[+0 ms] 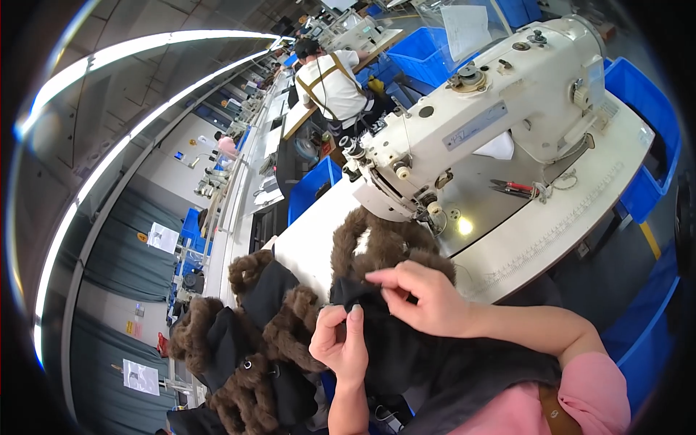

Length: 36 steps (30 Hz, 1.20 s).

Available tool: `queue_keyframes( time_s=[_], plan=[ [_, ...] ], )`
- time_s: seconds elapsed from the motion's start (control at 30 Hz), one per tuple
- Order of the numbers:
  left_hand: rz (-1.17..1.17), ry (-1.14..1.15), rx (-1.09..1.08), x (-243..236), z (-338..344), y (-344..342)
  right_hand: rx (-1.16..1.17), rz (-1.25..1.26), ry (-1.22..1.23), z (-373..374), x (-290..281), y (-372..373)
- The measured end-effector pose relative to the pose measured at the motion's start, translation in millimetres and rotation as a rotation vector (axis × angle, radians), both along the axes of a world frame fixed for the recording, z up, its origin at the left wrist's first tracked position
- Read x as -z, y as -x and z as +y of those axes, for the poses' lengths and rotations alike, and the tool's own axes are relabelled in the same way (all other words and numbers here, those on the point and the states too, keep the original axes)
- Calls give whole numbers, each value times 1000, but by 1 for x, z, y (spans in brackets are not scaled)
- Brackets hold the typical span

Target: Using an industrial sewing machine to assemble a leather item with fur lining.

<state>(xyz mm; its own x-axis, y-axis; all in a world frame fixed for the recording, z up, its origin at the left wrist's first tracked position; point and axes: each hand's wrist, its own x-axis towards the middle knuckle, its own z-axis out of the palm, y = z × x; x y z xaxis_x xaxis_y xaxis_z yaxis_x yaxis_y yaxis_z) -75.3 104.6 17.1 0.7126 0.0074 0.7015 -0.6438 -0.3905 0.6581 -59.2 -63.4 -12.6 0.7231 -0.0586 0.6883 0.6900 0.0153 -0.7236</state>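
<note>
My left hand (341,342) pinches the edge of a black fabric piece (406,355) trimmed with brown fur (377,246). My right hand (420,297) grips the same black fabric a little higher, near the fur trim, fingers bent closed on it. The piece lies across my lap and onto the white table (551,232), just in front of the needle area of a white sewing machine (493,109).
A pile of similar black and brown fur pieces (246,341) lies to the left. Red-handled snips (515,188) rest on the machine bed. Blue bins (652,116) stand behind and right of the table. Another person (330,80) sits at a station farther back.
</note>
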Motion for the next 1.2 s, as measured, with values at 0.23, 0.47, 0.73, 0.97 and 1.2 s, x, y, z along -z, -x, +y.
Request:
queue_keyframes(
  time_s=[0.23, 0.47, 0.73, 0.97, 1.2],
  plan=[
    [-123, -193, -129, -8, -16, 12, 46, -138, 15, 2, -10, -10],
    [-263, -574, -103, -41, -10, 22, 96, -323, 118, -8, -39, -21],
    [-62, -379, -22, -48, 4, -12, 138, -496, 272, -18, -52, -34],
    [217, -131, 292, -59, 14, -18, 349, -897, 587, -28, -52, -41],
    [231, -16, 259, -44, 19, -32, 386, -956, 566, -30, -44, -57]
  ],
)
